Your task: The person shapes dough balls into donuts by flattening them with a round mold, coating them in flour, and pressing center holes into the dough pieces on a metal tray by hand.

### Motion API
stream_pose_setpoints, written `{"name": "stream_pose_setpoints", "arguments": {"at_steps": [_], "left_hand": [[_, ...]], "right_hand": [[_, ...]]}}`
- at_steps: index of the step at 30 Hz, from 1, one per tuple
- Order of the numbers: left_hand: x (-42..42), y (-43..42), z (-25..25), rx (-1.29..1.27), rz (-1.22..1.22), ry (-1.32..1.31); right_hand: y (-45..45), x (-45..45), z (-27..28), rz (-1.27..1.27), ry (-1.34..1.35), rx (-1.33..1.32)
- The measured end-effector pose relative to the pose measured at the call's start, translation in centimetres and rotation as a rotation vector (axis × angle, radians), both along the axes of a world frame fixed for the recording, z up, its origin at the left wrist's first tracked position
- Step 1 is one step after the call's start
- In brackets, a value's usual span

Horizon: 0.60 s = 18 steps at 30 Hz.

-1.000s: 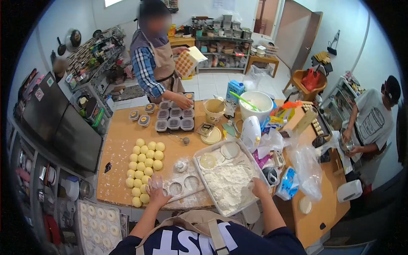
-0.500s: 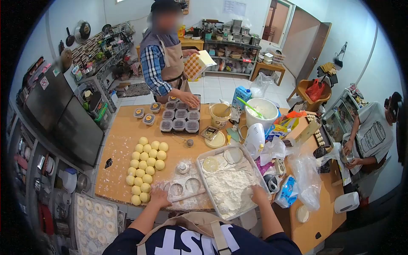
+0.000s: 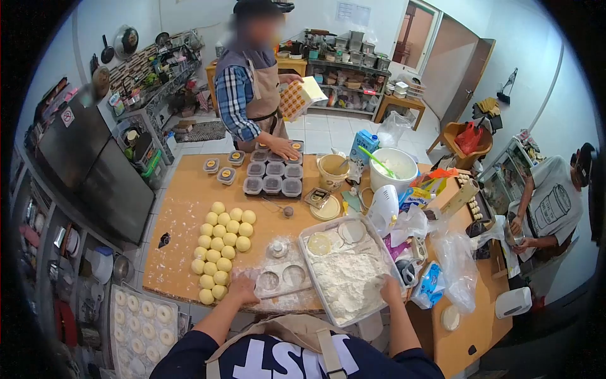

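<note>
Beside the dough balls (image 3: 225, 244), left hand (image 3: 242, 289) at the holed board (image 3: 282, 281), right hand (image 3: 391, 289) at the flour (image 3: 347, 278), grips unclear, you're seemingly flouring: move steadily next.

Forearms (image 3: 219, 318) stretched forward, left hand (image 3: 242, 289), right hand (image 3: 391, 290) well apart

- On my feed, pale walls (image 3: 530, 50) are enclosing the room, and a paper sheet (image 3: 351, 12) is hanging on the far one.
- I am seeing white floor tiles (image 3: 320, 128) shining under even light.
- A brown door (image 3: 472, 82) is standing open beside a white-framed opening (image 3: 416, 35).
- A grey refrigerator (image 3: 82, 142) is filling the left side.
- A metal shelf (image 3: 350, 67) is lining the far wall.
- I am viewing a wooden chair (image 3: 449, 142) sitting toward the right.
</note>
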<state>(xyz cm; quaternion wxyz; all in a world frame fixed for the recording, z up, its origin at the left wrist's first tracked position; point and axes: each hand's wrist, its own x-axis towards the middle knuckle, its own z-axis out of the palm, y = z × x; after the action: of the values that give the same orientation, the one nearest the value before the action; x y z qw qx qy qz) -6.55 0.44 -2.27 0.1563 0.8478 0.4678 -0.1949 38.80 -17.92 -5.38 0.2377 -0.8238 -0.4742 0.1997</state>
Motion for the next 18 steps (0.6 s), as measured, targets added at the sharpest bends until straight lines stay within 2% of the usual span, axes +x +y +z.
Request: {"name": "stream_pose_setpoints", "arguments": {"at_steps": [3, 6, 7, 10, 12, 16, 18], "left_hand": [[-0.3, 0.3, -0.6, 0.023, -0.035, -0.031], [-0.9, 0.6, -1.0, 0.051, -0.078, -0.065], [-1.0, 0.8, -1.2, 0.045, -0.09, -0.07], [-1.2, 1.0, -0.8, 0.031, -0.116, -0.074], [-1.4, 1.0, -0.5, 0.056, -0.153, -0.098], [-2.1, 1.2, -0.8, 0.09, -0.232, -0.141], [-2.3, 1.7, -1.4, 0.078, -0.248, -0.158]], "right_hand": [[1.0, -1.0, 0.9, -0.292, 0.628, 0.183], [2.6, -3.4, 1.5, -0.373, 1.427, 0.446], [3.2, -4.4, 1.6, -0.306, 1.614, 0.505], [6.4, -9.2, 2.5, -0.206, 1.709, 0.476], [9.2, -12.0, 1.5, -0.167, 1.618, 0.309], [13.2, -18.9, 1.9, 0.051, 1.302, -0.004], [14.1, -21.2, 1.4, 0.122, 1.092, -0.07]]}}
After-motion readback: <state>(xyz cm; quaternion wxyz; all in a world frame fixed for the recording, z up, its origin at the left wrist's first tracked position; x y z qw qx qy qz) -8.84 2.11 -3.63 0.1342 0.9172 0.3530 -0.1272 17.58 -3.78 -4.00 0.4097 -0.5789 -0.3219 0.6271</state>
